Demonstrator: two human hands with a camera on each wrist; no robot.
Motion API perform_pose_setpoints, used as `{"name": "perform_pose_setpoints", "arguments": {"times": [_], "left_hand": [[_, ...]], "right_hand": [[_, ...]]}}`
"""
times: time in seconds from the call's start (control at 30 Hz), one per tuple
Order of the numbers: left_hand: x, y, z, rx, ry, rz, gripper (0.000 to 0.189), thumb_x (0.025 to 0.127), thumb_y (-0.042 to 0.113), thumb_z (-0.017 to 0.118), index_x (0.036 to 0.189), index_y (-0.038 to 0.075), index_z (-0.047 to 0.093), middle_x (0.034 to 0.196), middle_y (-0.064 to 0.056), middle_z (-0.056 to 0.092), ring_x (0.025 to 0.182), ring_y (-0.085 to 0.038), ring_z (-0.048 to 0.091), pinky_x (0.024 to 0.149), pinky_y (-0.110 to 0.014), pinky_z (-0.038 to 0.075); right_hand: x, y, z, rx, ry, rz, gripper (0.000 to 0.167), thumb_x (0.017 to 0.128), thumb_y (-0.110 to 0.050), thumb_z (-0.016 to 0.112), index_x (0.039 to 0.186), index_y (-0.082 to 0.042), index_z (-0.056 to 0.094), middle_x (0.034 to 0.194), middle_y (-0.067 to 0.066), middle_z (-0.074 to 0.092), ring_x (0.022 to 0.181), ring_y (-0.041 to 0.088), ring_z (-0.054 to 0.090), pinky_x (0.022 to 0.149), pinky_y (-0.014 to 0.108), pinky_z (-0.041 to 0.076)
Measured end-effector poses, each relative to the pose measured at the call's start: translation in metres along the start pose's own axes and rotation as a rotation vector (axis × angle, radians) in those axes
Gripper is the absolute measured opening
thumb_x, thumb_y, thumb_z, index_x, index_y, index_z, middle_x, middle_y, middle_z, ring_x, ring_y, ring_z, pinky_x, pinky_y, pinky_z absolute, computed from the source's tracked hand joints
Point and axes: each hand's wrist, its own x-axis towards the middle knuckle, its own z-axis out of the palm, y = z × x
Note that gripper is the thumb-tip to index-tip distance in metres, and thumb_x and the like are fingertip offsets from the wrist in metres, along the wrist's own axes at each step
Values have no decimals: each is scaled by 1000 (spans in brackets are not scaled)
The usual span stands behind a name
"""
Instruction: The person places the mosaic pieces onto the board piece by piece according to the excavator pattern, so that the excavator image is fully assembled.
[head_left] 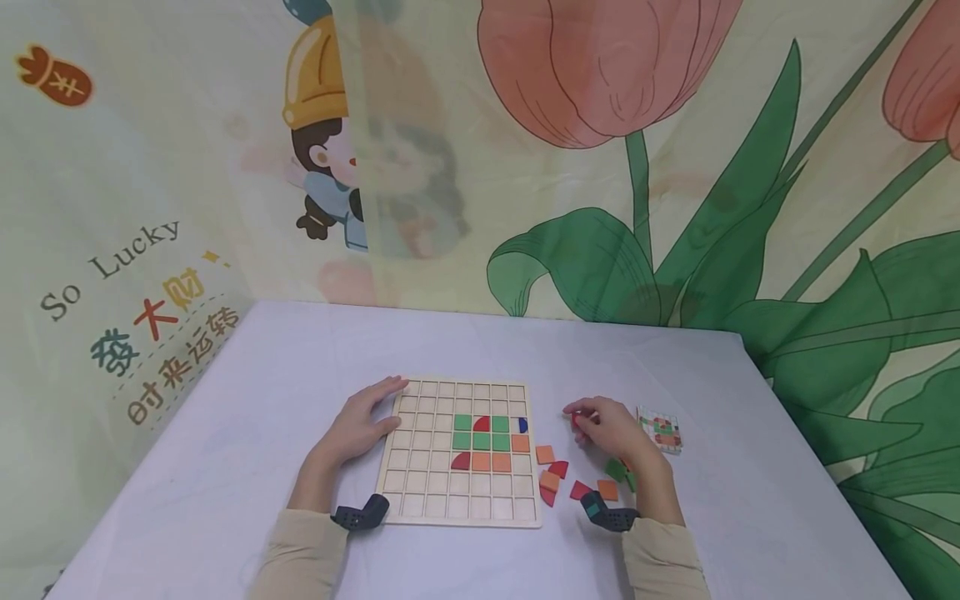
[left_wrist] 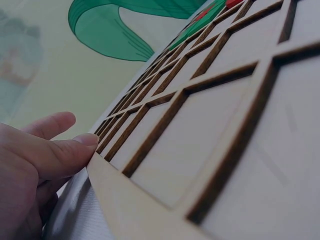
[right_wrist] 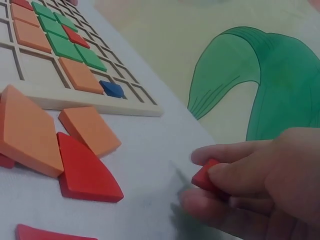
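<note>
A pale wooden board (head_left: 465, 523) with a grid of square cells lies on the table. Along its left edge rests my left hand (head_left: 358, 423), with the thumb (left_wrist: 80, 145) touching the rim and the fingers extended. In the board's cells lie green tiles (head_left: 500, 442), orange tiles (head_left: 501, 462), red tiles (head_left: 461, 461) and a small blue tile (right_wrist: 111, 89) near the right edge. My right hand (head_left: 611, 427) is over the table right of the board. Between thumb and fingers it pinches a small red tile (right_wrist: 204, 177), whose full outline the fingers hide.
Loose orange tiles (head_left: 545, 454), red tiles (head_left: 558, 470) and green tiles (head_left: 616, 470) lie right of the board, some overlapping. A patterned card (head_left: 660, 430) lies beyond my right wrist. A printed cloth backdrop (head_left: 420, 275) stands behind the white table (head_left: 315, 342).
</note>
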Motion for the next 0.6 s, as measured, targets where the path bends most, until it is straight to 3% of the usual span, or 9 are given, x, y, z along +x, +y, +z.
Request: {"name": "perform_pose_setpoints", "arguments": {"times": [0.23, 0.6], "left_hand": [[0, -2, 1, -7, -4, 12, 60, 83, 10, 66, 140, 17, 47, 151, -10, 39, 142, -33, 30, 116, -55, 23], [0, -3, 1, -10, -1, 28, 60, 84, 12, 66, 140, 16, 47, 151, -10, 38, 142, -33, 30, 116, -55, 23]], "right_hand": [[-3, -12, 3, -61, 2, -41, 18, 83, -17, 73, 101, -18, 71, 89, 1, 66, 84, 16, 57, 73, 28, 56], [-14, -46, 26, -26, -223, -180, 12, 79, -18, 77, 86, -16, 67, 76, -3, 66, 63, 14, 59, 59, 25, 56]]}}
